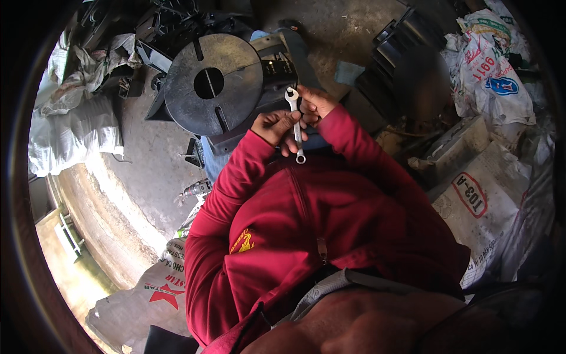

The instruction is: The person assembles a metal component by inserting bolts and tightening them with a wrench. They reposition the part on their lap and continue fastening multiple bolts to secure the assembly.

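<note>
A silver combination wrench (297, 133) stands out in front of my red jacket, its open end up and its ring end toward me. My left hand (277, 127) is closed around the middle of its shaft, thumb across it. My right hand (317, 104) is beside the open end with its fingers curled in; what they pinch, if anything, is hidden. Just beyond my left hand is a big dark round metal plate (239, 68) with a centre hole and slots. A black part (277, 68) sits right of the plate, past my hands.
White printed sacks (492, 79) are piled at the right, with another sack (483, 200) nearer me. Black parts (398, 44) are stacked at the far right. A white sack with a red star (144, 304) lies at the lower left. A power tool (197, 187) rests on the floor.
</note>
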The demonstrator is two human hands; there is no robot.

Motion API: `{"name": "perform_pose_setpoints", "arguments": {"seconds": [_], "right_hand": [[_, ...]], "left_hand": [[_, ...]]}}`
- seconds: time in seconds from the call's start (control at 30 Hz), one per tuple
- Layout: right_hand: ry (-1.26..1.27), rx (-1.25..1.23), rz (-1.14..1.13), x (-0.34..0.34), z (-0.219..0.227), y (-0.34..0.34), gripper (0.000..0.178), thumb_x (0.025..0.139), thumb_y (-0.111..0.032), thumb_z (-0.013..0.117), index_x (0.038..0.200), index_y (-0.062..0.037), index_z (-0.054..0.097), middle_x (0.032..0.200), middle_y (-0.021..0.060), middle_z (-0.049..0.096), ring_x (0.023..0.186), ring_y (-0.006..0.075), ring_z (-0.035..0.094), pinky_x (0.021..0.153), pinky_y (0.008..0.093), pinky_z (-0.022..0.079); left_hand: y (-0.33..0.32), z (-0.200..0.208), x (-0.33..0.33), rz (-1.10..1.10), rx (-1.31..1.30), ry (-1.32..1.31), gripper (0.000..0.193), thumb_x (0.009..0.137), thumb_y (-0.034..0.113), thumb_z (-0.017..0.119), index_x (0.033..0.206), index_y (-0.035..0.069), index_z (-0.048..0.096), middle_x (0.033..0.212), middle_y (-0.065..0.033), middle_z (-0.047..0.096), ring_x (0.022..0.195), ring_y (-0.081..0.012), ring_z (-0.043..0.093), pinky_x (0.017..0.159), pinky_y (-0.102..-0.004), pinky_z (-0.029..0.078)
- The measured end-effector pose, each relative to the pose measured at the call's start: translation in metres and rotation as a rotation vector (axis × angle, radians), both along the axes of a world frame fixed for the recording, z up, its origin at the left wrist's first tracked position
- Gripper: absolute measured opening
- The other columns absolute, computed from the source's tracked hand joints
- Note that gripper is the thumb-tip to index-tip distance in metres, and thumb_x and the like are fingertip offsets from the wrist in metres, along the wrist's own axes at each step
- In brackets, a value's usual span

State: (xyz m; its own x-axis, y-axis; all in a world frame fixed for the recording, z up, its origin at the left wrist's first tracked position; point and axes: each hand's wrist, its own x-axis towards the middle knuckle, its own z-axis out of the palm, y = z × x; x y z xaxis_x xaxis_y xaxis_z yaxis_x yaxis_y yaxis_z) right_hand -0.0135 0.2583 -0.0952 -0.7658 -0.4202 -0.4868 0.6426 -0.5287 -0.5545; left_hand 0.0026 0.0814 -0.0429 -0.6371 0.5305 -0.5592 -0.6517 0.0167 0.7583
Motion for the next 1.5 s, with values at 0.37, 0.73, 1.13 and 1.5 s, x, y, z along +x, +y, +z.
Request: {"name": "perform_pose_setpoints", "arguments": {"seconds": [0.37,0.73,1.13,1.5], "right_hand": [[0.056,-0.235,0.129,-0.001,-0.015,0.011,0.03,0.095,-0.037,0.05,0.1,-0.0105,0.062,0.062,-0.0034,0.057,0.04,0.0033,0.045,0.037,0.0213,0.04],[0.043,-0.108,0.156,-0.001,0.0,0.014,0.029,0.093,-0.038,0.054,0.087,-0.0093,0.056,0.054,-0.0079,0.041,0.038,0.0046,0.035,0.037,0.0193,0.029],[-0.023,-0.195,0.088,-0.004,-0.01,0.006,0.028,0.093,-0.038,0.054,0.085,-0.0113,0.055,0.051,-0.0068,0.037,0.039,0.0035,0.031,0.036,0.0183,0.025],[-0.014,-0.217,0.117,0.001,0.026,0.006,0.034,0.096,-0.037,0.048,0.08,-0.0088,0.057,0.055,-0.0062,0.045,0.044,0.0077,0.047,0.041,0.0274,0.045]], "left_hand": [[0.039,-0.013,-0.001,0.184,0.103,-0.081,0.034,0.096,0.026,0.047,0.103,-0.005,0.057,0.094,-0.0194,0.067,0.075,-0.0242,0.069,0.044,-0.0252,0.053],[0.036,-0.011,0.005,0.276,0.116,-0.014,0.03,0.094,0.029,0.052,0.098,0.001,0.061,0.084,-0.0116,0.068,0.061,-0.0169,0.065,0.042,-0.0226,0.048],[0.008,-0.001,0.005,0.061,-0.017,0.086,0.029,0.094,0.031,0.053,0.095,0.003,0.06,0.078,-0.0086,0.067,0.05,-0.0113,0.06,0.039,-0.0212,0.044],[0.041,-0.013,-0.004,0.304,0.183,-0.119,0.035,0.095,0.03,0.049,0.103,-0.002,0.059,0.096,-0.0172,0.067,0.077,-0.024,0.069,0.044,-0.0252,0.052]]}}
